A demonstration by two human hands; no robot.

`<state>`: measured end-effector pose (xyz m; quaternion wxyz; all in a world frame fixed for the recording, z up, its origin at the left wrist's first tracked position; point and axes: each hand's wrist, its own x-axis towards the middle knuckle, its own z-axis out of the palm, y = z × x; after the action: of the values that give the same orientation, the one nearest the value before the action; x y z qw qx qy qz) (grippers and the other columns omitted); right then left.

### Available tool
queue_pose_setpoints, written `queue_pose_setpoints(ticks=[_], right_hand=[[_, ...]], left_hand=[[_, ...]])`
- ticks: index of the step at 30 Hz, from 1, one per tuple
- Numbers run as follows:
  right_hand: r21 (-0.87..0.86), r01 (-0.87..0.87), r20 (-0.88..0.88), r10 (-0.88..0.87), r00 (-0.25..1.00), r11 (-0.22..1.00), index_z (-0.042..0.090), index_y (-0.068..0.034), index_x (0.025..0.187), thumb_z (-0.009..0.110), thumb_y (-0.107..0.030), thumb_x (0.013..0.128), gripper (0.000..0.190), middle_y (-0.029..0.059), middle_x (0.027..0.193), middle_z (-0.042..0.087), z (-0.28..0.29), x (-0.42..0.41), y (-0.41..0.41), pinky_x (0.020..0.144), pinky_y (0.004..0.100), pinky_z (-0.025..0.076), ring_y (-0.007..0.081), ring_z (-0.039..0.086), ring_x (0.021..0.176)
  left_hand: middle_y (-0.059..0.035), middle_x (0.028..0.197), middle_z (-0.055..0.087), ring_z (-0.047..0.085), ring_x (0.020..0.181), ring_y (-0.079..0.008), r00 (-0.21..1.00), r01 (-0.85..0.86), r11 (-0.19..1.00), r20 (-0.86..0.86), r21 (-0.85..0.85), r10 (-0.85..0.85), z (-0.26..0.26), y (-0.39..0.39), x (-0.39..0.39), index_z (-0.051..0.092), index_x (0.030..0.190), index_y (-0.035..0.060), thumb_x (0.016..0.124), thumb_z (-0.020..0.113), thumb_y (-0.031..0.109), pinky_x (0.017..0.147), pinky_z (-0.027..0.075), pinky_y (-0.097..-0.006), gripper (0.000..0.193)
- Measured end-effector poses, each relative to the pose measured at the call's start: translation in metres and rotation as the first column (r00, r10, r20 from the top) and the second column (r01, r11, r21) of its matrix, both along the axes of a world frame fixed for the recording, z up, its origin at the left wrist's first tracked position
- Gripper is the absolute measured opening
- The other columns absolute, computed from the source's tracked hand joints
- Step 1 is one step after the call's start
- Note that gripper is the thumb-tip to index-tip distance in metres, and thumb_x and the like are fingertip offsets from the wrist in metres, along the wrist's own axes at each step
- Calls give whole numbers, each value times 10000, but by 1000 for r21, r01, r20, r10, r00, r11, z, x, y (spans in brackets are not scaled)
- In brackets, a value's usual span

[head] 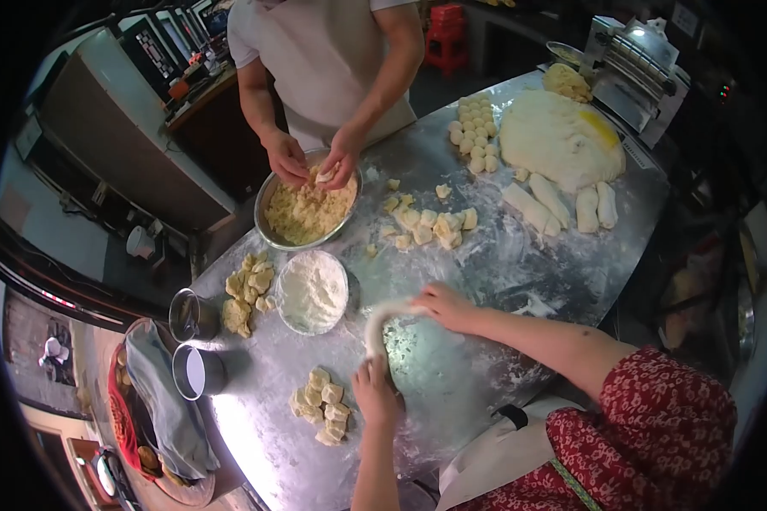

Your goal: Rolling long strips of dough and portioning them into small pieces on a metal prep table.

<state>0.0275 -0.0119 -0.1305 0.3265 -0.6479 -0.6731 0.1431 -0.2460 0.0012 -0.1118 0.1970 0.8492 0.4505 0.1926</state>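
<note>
A pale rope of dough (378,327) bends in a curve above the steel tabletop, slightly blurred. My left hand (376,391) grips its near end with curled fingers. At the far end, my right hand (446,308) has hold of the rope. Cut dough pieces (323,405) lie in a cluster to the left of my left hand. Beyond the rope stands a round bowl of white flour (312,292). More cut dough pieces (431,225) sit on the floured metal farther up.
Across the table (486,274), a co-worker's hands (316,167) work a small piece over a bowl of yellow crumbly filling (307,214). Dough balls (476,131), a large dough mass (556,140) and a roller machine (639,70) occupy the far right. Two round tins (198,372) stand near the left edge.
</note>
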Motion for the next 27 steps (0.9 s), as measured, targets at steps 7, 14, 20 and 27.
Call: queue_pose_setpoints(ticks=[7, 14, 20, 27], right_hand=[[-140, -84, 128, 102, 987, 987, 672, -98, 1137, 622, -121, 863, 279, 129, 1188, 559, 51, 1, -162, 992, 446, 404, 327, 523, 1136], [-233, 57, 430, 50, 901, 971, 479, -132, 1411, 509, -426, 969, 532, 185, 1532, 324, 30, -31, -120, 1166, 620, 115, 460, 212, 1437], [-135, 206, 496, -114, 861, 969, 436, -145, 1449, 471, -424, 982, 546, 181, 1559, 287, 14, -5, -22, 1176, 588, 138, 423, 213, 1448], [-178, 7, 415, 69, 907, 984, 429, -149, 1456, 487, -382, 982, 531, 170, 1537, 338, 30, -13, -155, 1186, 547, 146, 387, 248, 1442]], left_hand=[[-179, 1265, 575, 515, 1196, -397, 984, 170, 983, -46, -65, -173, 27, -128, -48, 598, 1225, 80, 795, 614, 54, 1014, 366, -546, 431], [-246, 1505, 358, 267, 1422, -450, 958, 15, 1000, -288, -2, -15, 8, -88, 19, 415, 1425, -35, 961, 463, 270, 1165, 131, -611, 557], [-218, 1545, 316, 192, 1459, -431, 989, -62, 997, -129, 40, 66, -18, 7, 20, 419, 1447, 20, 1007, 379, 353, 1147, 133, -642, 553], [-179, 1496, 403, 303, 1414, -431, 915, 141, 990, -381, 6, -128, 31, -117, -8, 416, 1468, 163, 945, 508, 238, 1132, 177, -645, 537]])
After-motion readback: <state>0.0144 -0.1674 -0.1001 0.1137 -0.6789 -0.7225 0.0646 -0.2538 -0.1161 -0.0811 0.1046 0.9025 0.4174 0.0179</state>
